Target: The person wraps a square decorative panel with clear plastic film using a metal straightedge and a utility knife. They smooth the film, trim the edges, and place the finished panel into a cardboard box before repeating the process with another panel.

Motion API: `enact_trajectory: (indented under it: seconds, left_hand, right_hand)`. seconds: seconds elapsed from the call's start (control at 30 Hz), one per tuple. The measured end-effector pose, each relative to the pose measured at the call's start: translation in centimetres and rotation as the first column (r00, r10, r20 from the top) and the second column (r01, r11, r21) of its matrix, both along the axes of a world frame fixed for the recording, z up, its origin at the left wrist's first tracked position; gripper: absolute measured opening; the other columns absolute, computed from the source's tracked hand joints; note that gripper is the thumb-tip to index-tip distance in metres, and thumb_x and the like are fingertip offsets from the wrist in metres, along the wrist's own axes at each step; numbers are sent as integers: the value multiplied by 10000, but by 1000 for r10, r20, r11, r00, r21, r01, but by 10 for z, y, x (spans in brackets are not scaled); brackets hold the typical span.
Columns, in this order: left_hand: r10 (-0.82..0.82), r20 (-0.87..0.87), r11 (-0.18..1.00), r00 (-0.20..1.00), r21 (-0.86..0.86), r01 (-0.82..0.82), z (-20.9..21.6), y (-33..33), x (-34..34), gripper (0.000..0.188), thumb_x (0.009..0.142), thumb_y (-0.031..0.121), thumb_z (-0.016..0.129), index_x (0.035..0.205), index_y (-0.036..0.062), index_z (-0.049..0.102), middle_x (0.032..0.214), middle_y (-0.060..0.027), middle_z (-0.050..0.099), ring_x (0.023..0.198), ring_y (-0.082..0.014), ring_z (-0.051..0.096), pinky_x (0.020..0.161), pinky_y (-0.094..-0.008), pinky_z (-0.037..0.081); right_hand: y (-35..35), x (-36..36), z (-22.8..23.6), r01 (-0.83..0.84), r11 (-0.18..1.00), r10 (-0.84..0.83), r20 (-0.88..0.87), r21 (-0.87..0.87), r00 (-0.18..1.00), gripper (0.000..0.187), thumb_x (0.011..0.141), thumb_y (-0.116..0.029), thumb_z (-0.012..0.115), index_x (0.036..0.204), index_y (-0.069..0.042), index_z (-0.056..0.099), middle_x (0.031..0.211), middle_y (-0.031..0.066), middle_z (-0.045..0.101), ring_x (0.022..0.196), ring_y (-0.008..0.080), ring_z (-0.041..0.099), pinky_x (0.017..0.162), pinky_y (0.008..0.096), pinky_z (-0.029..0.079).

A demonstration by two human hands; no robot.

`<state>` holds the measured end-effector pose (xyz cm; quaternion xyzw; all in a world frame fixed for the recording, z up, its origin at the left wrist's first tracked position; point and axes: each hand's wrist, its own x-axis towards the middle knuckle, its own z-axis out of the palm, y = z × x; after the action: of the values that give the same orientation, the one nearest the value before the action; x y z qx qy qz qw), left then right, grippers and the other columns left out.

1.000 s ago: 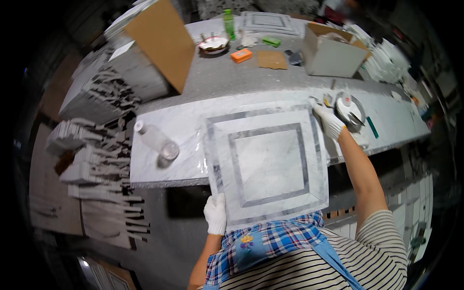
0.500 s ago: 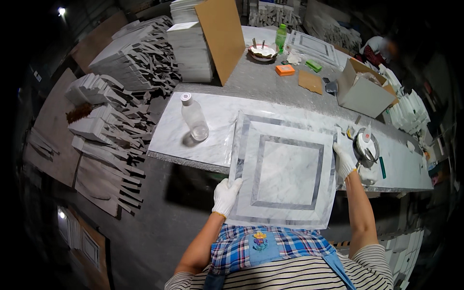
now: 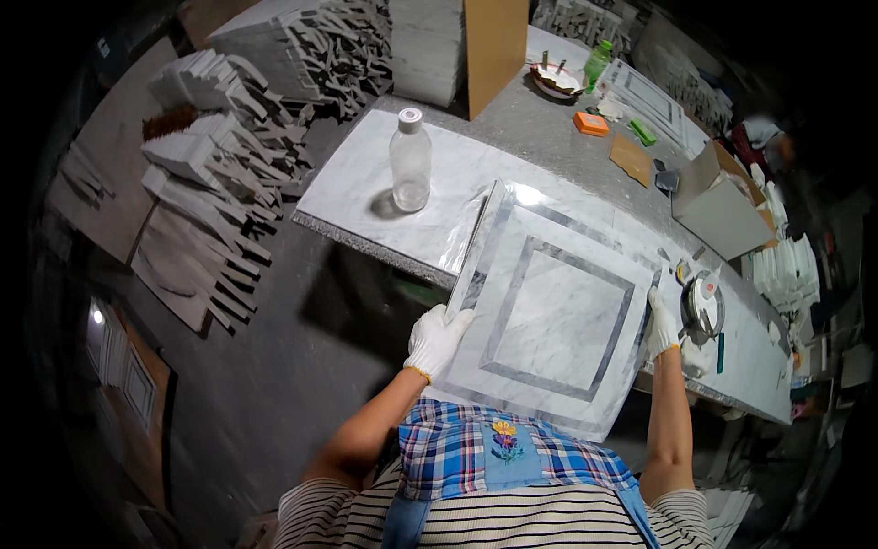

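Observation:
A square white marble tile [image 3: 560, 316] with grey inlaid bands lies between my hands, its near edge reaching past the table edge to my apron. My left hand [image 3: 437, 340], in a white knit glove, grips the tile's left edge, thumb on top. On the opposite edge, my gloved right hand [image 3: 662, 325] holds the tile from the side. Under its far part is the marble-topped table [image 3: 352, 174]. A clear bottle [image 3: 411, 165] with a white cap stands to the left of the tile. Right of it sits a round bowl [image 3: 702, 311] with a small white bottle and tools.
Farther back are a cardboard sheet [image 3: 497, 55], a plate [image 3: 555, 82], a green bottle [image 3: 597, 62], an orange box [image 3: 591, 123] and an open carton [image 3: 722, 201]. Stacked stone strips [image 3: 215, 151] stand at left on the floor. Another person [image 3: 761, 137] is at the far right.
The tile has turned clockwise in my view, as has the whole scene, with the table now slanting down to the right. Both hands keep their hold on the tile's sides.

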<state>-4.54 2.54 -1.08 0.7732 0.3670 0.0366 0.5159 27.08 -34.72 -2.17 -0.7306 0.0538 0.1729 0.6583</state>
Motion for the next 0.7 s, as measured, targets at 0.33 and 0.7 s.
enact_trajectory:
  seconds: [0.33, 0.7]
  left_hand:
    - [53, -24, 997, 998, 56, -52, -12, -3, -15, 551, 867, 541, 714, 808, -2, 634, 788, -238, 675, 773, -405, 670, 691, -464, 505]
    - [51, -128, 972, 990, 233, -19, 8, 21, -1, 623, 855, 545, 717, 1209, 46, 601, 1013, -181, 719, 948, -371, 691, 824, -463, 528]
  right_hand:
    - [12, -4, 9, 25, 937, 20, 126, -348, 992, 770, 980, -434, 675, 1517, 57, 423, 1499, 156, 529, 1377, 248, 486, 1143, 371, 365]
    - [18, -14, 38, 22, 758, 128, 182, -652, 975, 619, 1001, -409, 630, 1406, 54, 560, 1306, 147, 652, 1165, 209, 597, 1002, 323, 457]
